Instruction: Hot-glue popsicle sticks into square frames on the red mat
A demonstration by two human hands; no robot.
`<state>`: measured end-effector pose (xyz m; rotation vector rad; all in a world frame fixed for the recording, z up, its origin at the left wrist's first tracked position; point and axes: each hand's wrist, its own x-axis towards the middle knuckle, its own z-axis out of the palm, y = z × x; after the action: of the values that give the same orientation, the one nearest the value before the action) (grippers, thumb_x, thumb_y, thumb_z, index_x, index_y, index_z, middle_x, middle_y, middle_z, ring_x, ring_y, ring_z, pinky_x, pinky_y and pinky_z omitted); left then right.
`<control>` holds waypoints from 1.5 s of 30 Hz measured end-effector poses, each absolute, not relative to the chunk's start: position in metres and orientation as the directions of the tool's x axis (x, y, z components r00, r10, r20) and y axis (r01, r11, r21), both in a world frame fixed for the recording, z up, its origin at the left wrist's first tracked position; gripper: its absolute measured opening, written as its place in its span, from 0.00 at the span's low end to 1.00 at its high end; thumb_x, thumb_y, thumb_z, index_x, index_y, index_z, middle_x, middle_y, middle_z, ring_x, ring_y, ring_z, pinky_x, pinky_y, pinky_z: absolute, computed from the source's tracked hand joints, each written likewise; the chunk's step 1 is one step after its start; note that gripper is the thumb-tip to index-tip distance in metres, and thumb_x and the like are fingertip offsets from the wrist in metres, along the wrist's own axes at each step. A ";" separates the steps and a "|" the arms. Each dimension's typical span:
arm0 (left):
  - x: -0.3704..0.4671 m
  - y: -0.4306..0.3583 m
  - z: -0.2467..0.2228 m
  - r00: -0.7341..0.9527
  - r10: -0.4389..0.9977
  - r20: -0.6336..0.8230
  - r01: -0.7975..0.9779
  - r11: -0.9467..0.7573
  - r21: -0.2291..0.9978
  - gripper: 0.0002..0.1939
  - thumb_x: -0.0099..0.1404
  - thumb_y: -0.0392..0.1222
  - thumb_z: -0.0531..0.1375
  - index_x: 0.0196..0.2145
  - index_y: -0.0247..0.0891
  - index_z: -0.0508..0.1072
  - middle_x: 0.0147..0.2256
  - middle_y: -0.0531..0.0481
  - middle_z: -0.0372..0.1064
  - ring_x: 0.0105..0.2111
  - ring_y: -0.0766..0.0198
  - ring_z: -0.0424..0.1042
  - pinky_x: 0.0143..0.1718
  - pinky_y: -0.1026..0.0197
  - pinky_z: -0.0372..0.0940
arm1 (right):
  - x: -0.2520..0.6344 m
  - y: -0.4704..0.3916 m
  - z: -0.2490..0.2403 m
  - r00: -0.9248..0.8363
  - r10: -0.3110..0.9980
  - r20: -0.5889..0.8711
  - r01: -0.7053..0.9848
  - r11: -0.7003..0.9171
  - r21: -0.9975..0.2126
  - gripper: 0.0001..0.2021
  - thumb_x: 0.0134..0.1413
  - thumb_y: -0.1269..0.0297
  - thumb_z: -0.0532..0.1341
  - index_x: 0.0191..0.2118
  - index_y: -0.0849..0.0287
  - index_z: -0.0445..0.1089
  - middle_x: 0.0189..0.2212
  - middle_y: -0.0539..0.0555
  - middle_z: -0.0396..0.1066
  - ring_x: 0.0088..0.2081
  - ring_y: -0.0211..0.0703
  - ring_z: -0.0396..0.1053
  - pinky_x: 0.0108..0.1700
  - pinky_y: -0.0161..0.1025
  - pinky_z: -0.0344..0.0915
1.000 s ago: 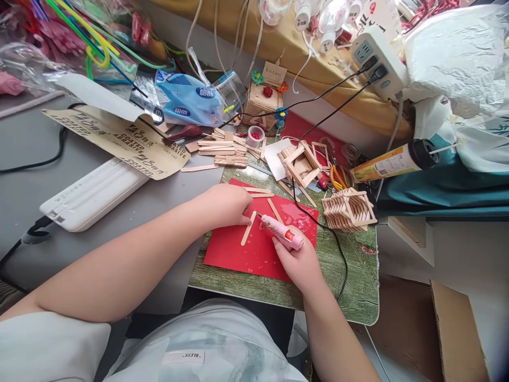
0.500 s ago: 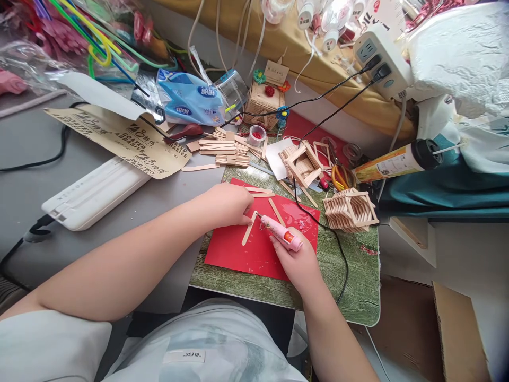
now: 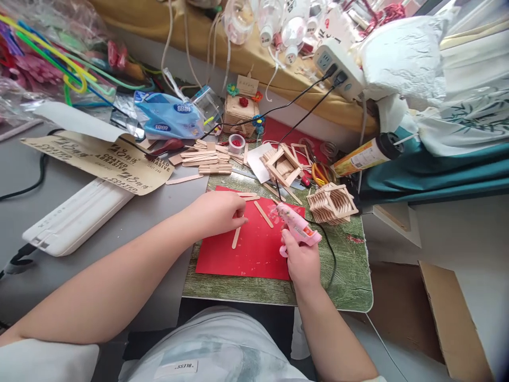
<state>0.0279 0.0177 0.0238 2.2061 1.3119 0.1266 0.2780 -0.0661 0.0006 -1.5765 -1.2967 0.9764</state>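
My right hand (image 3: 303, 261) is wrapped round the handle of a pink glue gun (image 3: 296, 224), its nozzle pointing up and left over the red sheet (image 3: 254, 254). My left hand (image 3: 225, 213) is over the sheet's left part, fingers curled, above the upper end of a wooden stick (image 3: 236, 238); whatever its fingertips hold is hidden. Another stick (image 3: 263, 214) lies slanted between the hands, and a few more (image 3: 248, 196) lie at the sheet's top edge, partly behind my left hand.
Stick bundles (image 3: 214, 168), a tape roll (image 3: 236, 144) and stacked stick frames (image 3: 283, 165), (image 3: 333, 203) stand behind the sheet. The gun's black cord (image 3: 332, 254) runs over the green board (image 3: 350, 270). Sandpaper (image 3: 95, 162) and a white power bank-like box (image 3: 75, 217) lie left.
The glue gun in my right hand has moved right, away from the stick near my left hand, and shows more side-on. My left hand now covers that stick's upper end. The view has shifted.
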 end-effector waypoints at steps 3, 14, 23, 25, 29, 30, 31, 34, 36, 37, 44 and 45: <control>0.038 0.008 0.029 0.591 0.804 -0.060 0.588 -0.379 0.714 0.15 0.72 0.53 0.60 0.34 0.42 0.79 0.36 0.49 0.80 0.34 0.60 0.74 0.33 0.59 0.61 | 0.273 -0.062 0.009 0.287 0.954 -0.091 0.081 -0.119 -0.990 0.16 0.63 0.49 0.65 0.48 0.55 0.74 0.38 0.55 0.78 0.33 0.44 0.74 0.30 0.39 0.69; 0.083 -0.043 0.013 0.510 0.860 0.008 0.226 -0.143 0.964 0.15 0.73 0.52 0.63 0.49 0.42 0.80 0.45 0.47 0.81 0.44 0.56 0.77 0.46 0.56 0.70 | 0.233 -0.064 0.022 0.084 0.990 -0.116 -0.221 -0.095 -0.971 0.19 0.63 0.46 0.68 0.51 0.52 0.77 0.48 0.56 0.81 0.49 0.54 0.80 0.50 0.50 0.80; 0.079 -0.037 0.025 0.548 0.826 0.136 0.245 -0.314 0.917 0.09 0.72 0.44 0.63 0.47 0.44 0.79 0.41 0.48 0.80 0.39 0.59 0.75 0.44 0.59 0.70 | 0.227 -0.070 0.015 0.090 0.995 -0.045 -0.110 -0.035 -0.993 0.23 0.70 0.39 0.58 0.57 0.51 0.70 0.58 0.58 0.74 0.53 0.51 0.77 0.53 0.47 0.77; 0.078 -0.036 0.027 0.513 0.841 0.172 0.257 -0.342 0.904 0.07 0.72 0.43 0.61 0.43 0.43 0.79 0.38 0.48 0.78 0.38 0.60 0.74 0.42 0.59 0.69 | 0.231 -0.073 0.015 -0.030 1.000 0.004 -0.084 0.001 -0.996 0.25 0.70 0.41 0.59 0.62 0.49 0.67 0.62 0.57 0.72 0.60 0.53 0.73 0.60 0.49 0.74; 0.074 -0.038 0.025 0.372 0.904 0.211 0.233 -0.311 0.921 0.08 0.72 0.47 0.64 0.43 0.42 0.79 0.38 0.47 0.78 0.36 0.59 0.73 0.42 0.57 0.69 | 0.252 -0.074 0.014 -0.120 0.978 0.169 0.021 0.172 -0.985 0.29 0.70 0.39 0.58 0.68 0.47 0.62 0.66 0.58 0.68 0.65 0.54 0.68 0.68 0.53 0.66; 0.073 -0.039 0.023 0.338 0.919 0.204 0.215 -0.287 0.934 0.09 0.71 0.48 0.64 0.44 0.42 0.79 0.37 0.47 0.77 0.36 0.58 0.73 0.41 0.56 0.69 | 0.262 -0.071 0.015 -0.086 0.974 0.211 0.096 0.219 -0.971 0.29 0.70 0.40 0.58 0.69 0.48 0.61 0.66 0.59 0.67 0.65 0.55 0.67 0.68 0.54 0.65; 0.071 -0.039 0.021 0.307 0.932 0.192 0.191 -0.258 0.947 0.10 0.71 0.49 0.65 0.44 0.42 0.79 0.37 0.46 0.78 0.36 0.57 0.73 0.41 0.55 0.70 | 0.272 -0.065 0.016 -0.048 0.968 0.248 0.186 0.253 -0.950 0.28 0.71 0.41 0.58 0.69 0.49 0.62 0.66 0.60 0.67 0.65 0.55 0.67 0.67 0.54 0.65; 0.069 -0.042 0.015 0.225 0.963 0.151 0.084 -0.174 0.981 0.13 0.70 0.49 0.66 0.48 0.43 0.80 0.40 0.45 0.79 0.40 0.54 0.77 0.44 0.53 0.72 | 0.304 -0.035 0.021 0.002 0.943 0.334 0.512 0.286 -0.810 0.19 0.73 0.55 0.60 0.64 0.52 0.68 0.62 0.61 0.69 0.64 0.54 0.67 0.67 0.53 0.64; 0.068 -0.043 0.013 0.157 0.977 0.144 -0.003 -0.145 0.989 0.13 0.70 0.49 0.67 0.49 0.43 0.80 0.43 0.44 0.80 0.42 0.52 0.78 0.47 0.51 0.74 | 0.317 -0.011 0.024 -0.096 0.939 0.329 0.648 0.310 -0.696 0.14 0.72 0.61 0.59 0.58 0.55 0.73 0.55 0.61 0.74 0.60 0.54 0.70 0.64 0.51 0.66; 0.069 -0.043 0.013 0.119 0.982 0.149 -0.048 -0.144 0.988 0.13 0.70 0.49 0.67 0.49 0.44 0.80 0.45 0.43 0.81 0.43 0.52 0.79 0.49 0.50 0.74 | 0.319 0.000 0.024 -0.162 0.943 0.292 0.701 0.318 -0.638 0.13 0.72 0.64 0.58 0.55 0.56 0.75 0.52 0.61 0.76 0.56 0.54 0.72 0.62 0.51 0.67; 0.069 -0.035 0.015 0.054 0.988 0.147 -0.037 -0.145 0.989 0.14 0.71 0.50 0.67 0.50 0.43 0.80 0.49 0.42 0.81 0.50 0.50 0.78 0.55 0.49 0.72 | 0.255 0.061 0.014 -0.344 0.938 0.040 0.667 0.275 -0.692 0.03 0.61 0.75 0.68 0.39 0.61 0.76 0.44 0.59 0.78 0.53 0.53 0.73 0.61 0.46 0.63; 0.068 -0.034 0.015 0.073 0.987 0.144 -0.009 -0.143 0.990 0.15 0.71 0.51 0.67 0.51 0.42 0.80 0.49 0.42 0.80 0.49 0.50 0.78 0.55 0.49 0.72 | 0.243 0.069 0.012 -0.312 0.950 0.030 0.626 0.228 -0.746 0.03 0.60 0.75 0.69 0.36 0.63 0.75 0.43 0.57 0.78 0.52 0.50 0.73 0.59 0.43 0.64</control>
<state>0.0679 -0.0342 0.0145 1.3452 1.0806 1.2605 0.2433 0.0690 0.0117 -1.4435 -2.0209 0.8796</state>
